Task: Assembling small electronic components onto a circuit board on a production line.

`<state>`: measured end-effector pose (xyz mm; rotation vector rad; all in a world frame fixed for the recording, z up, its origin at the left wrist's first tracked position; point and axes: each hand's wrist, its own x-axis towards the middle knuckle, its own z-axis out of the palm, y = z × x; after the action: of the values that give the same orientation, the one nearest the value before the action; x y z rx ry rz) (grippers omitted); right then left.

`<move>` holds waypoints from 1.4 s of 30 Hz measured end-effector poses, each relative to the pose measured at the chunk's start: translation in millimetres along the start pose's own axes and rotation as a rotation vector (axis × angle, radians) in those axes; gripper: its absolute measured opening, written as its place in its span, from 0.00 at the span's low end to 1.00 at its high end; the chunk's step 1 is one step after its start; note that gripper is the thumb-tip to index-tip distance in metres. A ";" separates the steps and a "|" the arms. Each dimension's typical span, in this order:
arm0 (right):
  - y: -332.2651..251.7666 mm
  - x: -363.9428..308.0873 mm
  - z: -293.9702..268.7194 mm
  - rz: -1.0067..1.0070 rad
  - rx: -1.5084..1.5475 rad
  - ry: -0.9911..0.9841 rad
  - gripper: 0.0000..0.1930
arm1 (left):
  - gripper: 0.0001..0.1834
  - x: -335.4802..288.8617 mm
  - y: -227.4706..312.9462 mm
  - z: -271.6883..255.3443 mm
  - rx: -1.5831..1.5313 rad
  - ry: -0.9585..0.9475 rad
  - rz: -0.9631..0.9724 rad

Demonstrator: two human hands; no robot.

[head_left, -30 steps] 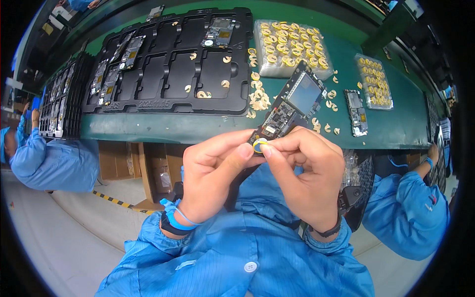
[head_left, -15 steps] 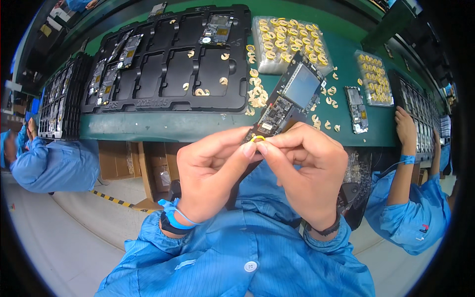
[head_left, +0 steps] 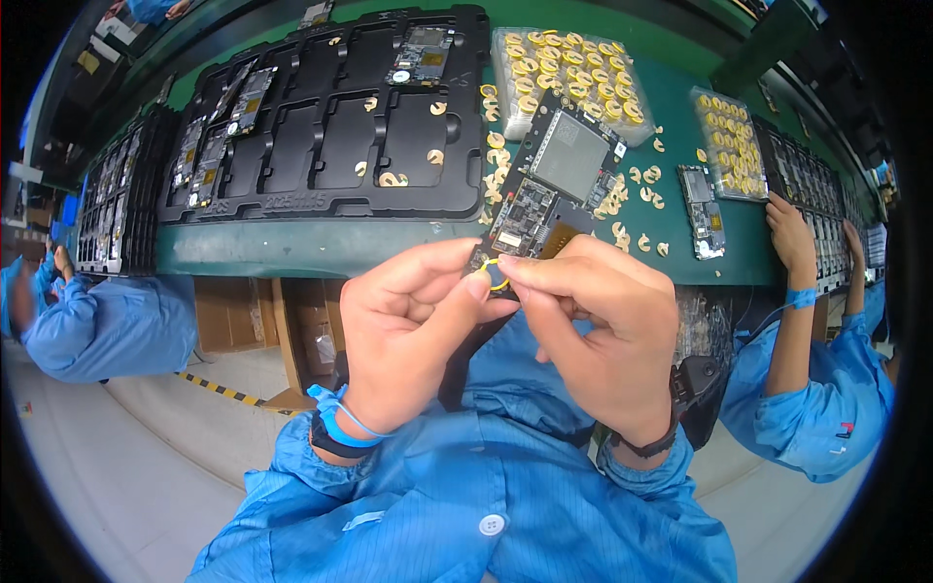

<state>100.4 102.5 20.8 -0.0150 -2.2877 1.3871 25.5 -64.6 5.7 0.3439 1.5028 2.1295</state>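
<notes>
My left hand (head_left: 408, 330) grips the circuit board (head_left: 552, 185) at its near end, thumb pressed against the yellow-rimmed disc (head_left: 497, 276). My right hand (head_left: 603, 335) pinches the disc's rim between thumb and index finger (the fingertips hide the exact contact). The board is held at the near edge of the green table (head_left: 321, 248), far end angled rightward.

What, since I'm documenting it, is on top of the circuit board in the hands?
The circuit board bears a grey rectangle; a yellow-rimmed disc lies over its near end. The left hand and right hand cover parts there; what lies beneath them is hidden.
</notes>
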 end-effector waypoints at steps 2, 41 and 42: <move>-1.6 0.2 -1.3 0.018 0.002 -0.006 0.15 | 0.16 0.6 -0.6 0.5 -0.010 -0.001 -0.002; 10.2 7.5 -17.3 0.154 -0.097 0.120 0.16 | 0.11 25.3 -16.3 3.0 -0.126 0.057 -0.105; 12.2 6.3 -19.2 0.289 -0.027 0.279 0.17 | 0.11 26.5 -15.7 4.6 -0.096 0.084 -0.090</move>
<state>99.6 126.0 20.3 -0.5330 -2.1277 1.3894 9.5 -42.6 -9.5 0.1510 1.4282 2.1590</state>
